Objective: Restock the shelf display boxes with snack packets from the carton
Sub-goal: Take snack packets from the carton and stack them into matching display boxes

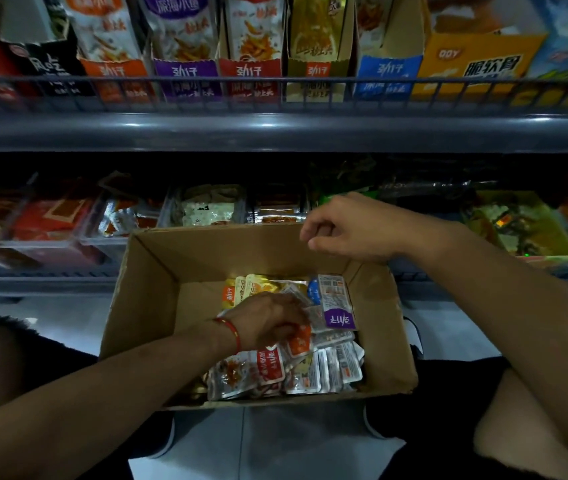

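Under the left hand | snack packets heaped in carton, fingers curled among them, grip unclear | right hand loosely curled, empty, above far rim, nearer display boxes

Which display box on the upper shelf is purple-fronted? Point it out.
The purple display box, second in the row of same-brand boxes, between the orange box on its left and the red box on its right. No other front is purple.
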Motion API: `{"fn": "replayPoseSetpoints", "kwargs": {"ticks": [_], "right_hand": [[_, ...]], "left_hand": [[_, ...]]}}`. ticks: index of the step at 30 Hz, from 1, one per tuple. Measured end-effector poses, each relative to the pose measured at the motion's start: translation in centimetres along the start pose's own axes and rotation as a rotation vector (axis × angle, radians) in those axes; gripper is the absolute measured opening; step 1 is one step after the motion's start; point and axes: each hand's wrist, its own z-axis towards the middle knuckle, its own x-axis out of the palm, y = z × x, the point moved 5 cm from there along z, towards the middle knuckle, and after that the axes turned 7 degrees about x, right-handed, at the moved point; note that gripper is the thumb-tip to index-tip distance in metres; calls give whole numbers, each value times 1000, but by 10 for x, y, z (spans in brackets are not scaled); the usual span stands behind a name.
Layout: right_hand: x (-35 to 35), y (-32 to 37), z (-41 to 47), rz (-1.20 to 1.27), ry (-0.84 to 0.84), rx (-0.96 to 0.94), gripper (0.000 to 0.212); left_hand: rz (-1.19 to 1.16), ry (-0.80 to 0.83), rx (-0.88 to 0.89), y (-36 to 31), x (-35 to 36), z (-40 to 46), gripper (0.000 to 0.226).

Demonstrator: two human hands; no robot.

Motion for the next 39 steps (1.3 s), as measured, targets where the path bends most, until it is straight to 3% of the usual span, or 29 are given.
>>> {"fn": "replayPoseSetpoints", "kwargs": {"ticks": [6,10,14,18,22,25,30,35,37,39], "right_hand": [[6,-4,9,-4,41,16,22],[14,15,14,118,112,-16,26],[11,36,21,381,32,-27,24],[4,55,23,625,-55,19,18],[3,67,19,752,-182,76,24],[2,77,16,777,-242,84,31],[-39,109,13,663,-542,-9,30],[-102,154,21,258,-666,-88,18],[-133,166,25,207,-763,-125,17],[-163,177,26,211,-890,-178,16]], "left_hand": [[-442,-358,-347,5,-86,-20,13],[-638,-509,-349,-3,-139,-38,13],[-674,-619,-307,-11,-185,-54,14],[-839,-837,-363,-7,-208,-74,19],[-1050,-728,-435,-8,-204,-79,27],[-876,-719,-403,-10,-213,-88,21],[-733,-813,-291,-9,-244,-100,16],[-675,-1047,-243,4,-275,-118,11],[-451,-1193,-317,14,-289,-132,17],[-138,-1232,-369,18,-301,-141,30]]}}
